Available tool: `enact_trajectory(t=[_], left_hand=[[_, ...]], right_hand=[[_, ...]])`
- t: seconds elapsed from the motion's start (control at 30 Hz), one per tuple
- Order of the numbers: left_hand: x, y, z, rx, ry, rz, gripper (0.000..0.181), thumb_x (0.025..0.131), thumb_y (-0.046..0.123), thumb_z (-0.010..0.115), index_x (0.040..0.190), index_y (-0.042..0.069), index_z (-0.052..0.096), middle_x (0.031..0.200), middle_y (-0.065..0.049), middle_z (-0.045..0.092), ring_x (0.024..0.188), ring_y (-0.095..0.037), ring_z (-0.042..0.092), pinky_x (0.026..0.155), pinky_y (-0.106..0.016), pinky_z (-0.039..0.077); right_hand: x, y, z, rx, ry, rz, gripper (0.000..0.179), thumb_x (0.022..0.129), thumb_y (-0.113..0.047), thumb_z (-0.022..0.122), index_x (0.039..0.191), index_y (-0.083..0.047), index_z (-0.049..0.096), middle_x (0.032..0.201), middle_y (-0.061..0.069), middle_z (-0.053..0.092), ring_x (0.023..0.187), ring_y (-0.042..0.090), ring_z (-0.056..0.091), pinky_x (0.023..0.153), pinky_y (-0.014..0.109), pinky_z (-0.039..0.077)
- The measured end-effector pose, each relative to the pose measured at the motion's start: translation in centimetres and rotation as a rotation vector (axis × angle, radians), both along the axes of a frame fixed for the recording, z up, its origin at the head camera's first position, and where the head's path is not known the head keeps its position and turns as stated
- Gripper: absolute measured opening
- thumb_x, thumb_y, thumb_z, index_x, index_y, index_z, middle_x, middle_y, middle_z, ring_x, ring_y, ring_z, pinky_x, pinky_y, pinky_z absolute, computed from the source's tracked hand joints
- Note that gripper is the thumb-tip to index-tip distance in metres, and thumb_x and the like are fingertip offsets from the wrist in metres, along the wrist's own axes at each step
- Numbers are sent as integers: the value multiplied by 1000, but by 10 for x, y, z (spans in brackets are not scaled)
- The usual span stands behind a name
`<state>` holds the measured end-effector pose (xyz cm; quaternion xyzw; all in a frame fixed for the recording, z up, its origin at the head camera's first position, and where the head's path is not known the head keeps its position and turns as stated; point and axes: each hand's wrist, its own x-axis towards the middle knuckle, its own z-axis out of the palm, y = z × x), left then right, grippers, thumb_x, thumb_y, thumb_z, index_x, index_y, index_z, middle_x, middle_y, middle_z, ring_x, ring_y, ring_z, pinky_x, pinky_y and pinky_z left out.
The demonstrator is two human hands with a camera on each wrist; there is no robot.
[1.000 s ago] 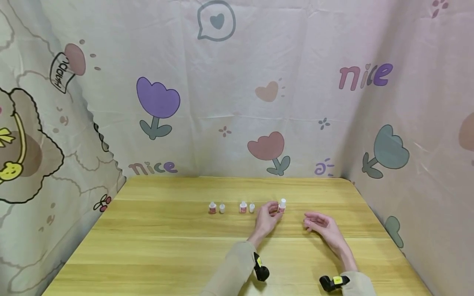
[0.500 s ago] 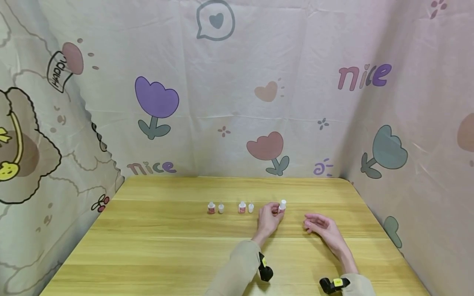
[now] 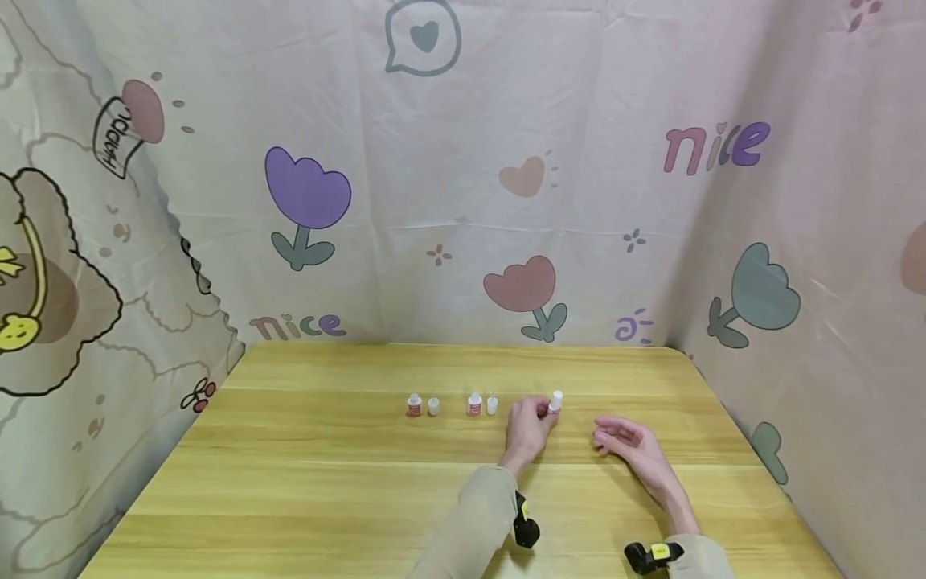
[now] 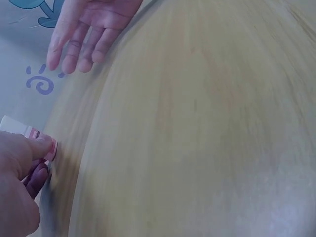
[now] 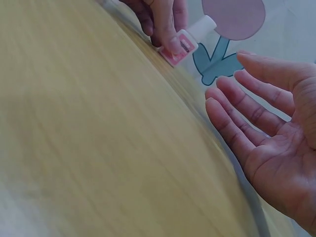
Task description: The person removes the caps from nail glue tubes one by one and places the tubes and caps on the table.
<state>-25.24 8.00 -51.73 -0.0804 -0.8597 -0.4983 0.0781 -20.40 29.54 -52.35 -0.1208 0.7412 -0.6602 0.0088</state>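
Note:
My left hand (image 3: 526, 430) pinches a small bottle (image 3: 555, 400) with a tall white cap and a pink label. In the right wrist view, the thumb lies against the pink label (image 5: 186, 45); the bottle leans, its cap on. It is low at the wooden table, and I cannot tell whether its base touches. To its right, my right hand (image 3: 637, 452) holds nothing, its palm facing inward and its fingers loosely bent. Left of my left hand stand two similar small bottles (image 3: 474, 404) (image 3: 415, 406) without tall caps, each with a white cap (image 3: 492, 405) (image 3: 433, 407) beside it.
The wooden table (image 3: 325, 482) reaches back to a printed cloth (image 3: 427, 297), which also hangs along the left and right sides. A black wrist camera (image 3: 526, 531) sits on the left sleeve, another camera (image 3: 644, 556) on the right.
My left hand has shifted slightly right with the capped bottle, which now leans a little and sits deeper behind the fingers. The right hand and the other bottles stay put.

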Motion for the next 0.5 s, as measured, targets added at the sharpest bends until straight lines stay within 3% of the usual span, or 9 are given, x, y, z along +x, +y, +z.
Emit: enact_trajectory(t=[0.27, 0.5], left_hand=[[-1, -12, -2, -106, 38, -129, 8, 92, 17, 73, 98, 15, 79, 87, 2, 78, 76, 0, 61, 73, -19, 50], [-2, -34, -2, -163, 124, -236, 5, 93, 14, 73, 95, 12, 77, 87, 0, 78, 73, 3, 59, 68, -15, 49]], right_hand=[[-2, -6, 1, -5, -10, 11, 50, 98, -7, 63, 132, 24, 44, 105, 14, 75, 88, 12, 73, 75, 31, 61], [-4, -13, 0, 33, -28, 10, 46, 98, -8, 64, 132, 19, 49, 106, 14, 74, 88, 11, 72, 77, 29, 61]])
